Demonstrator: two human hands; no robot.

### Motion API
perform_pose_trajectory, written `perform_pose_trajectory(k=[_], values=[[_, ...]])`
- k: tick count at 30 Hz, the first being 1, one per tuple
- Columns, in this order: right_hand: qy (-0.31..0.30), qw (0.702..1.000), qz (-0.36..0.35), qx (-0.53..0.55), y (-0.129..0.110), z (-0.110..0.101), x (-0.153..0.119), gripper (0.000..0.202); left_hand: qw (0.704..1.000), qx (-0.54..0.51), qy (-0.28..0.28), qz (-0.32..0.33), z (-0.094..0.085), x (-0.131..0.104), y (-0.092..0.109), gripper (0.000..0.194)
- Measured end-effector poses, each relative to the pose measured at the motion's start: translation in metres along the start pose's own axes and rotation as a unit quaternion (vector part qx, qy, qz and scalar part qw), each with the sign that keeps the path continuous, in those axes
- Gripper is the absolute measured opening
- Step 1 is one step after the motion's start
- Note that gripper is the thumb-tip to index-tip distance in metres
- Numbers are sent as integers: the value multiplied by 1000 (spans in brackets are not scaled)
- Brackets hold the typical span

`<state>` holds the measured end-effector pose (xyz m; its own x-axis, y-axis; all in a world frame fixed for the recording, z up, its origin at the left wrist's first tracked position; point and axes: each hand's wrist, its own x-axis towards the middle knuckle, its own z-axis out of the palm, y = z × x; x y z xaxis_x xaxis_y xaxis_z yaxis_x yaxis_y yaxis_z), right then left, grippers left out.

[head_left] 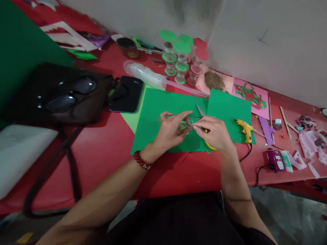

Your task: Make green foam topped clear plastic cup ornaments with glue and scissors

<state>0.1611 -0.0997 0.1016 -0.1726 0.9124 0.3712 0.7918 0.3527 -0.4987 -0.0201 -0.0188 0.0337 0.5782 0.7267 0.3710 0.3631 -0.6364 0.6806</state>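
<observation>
Above the large green sheet (155,115), my left hand (172,129) curls around a small clear plastic cup (183,126), thumb and fingers on its sides. A bead bracelet circles that wrist. My right hand (213,132) is closed in a pinch at the cup's right edge; what its fingertips hold is too small to make out. Scissors (200,110) with a yellow handle lie partly under my right hand. A yellow glue gun (245,130) rests to the right on a second green sheet (230,105).
Stacked clear cups with green and red discs (182,56) stand near the wall. A row of nested cups (149,75), a phone (127,94) and a black bag (51,92) with glasses lie left. A purple box (276,160) and paper scraps lie right.
</observation>
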Motion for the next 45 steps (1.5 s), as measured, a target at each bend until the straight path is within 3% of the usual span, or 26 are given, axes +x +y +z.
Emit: perform_pose_trajectory(k=[16,24,36,45], values=[[-70,997,16,-38,3,3,0,24,1000,-8,1,-16,3,1,-4,49],[-52,995,11,-90,1,13,1,26,1000,1,-5,-28,1,2,-4,52],[22,995,68,-70,-8,19,4,23,999,-14,10,-31,-1,3,-5,52],[82,977,166,103,-10,23,4,15,999,-21,11,-41,-2,3,-2,53]])
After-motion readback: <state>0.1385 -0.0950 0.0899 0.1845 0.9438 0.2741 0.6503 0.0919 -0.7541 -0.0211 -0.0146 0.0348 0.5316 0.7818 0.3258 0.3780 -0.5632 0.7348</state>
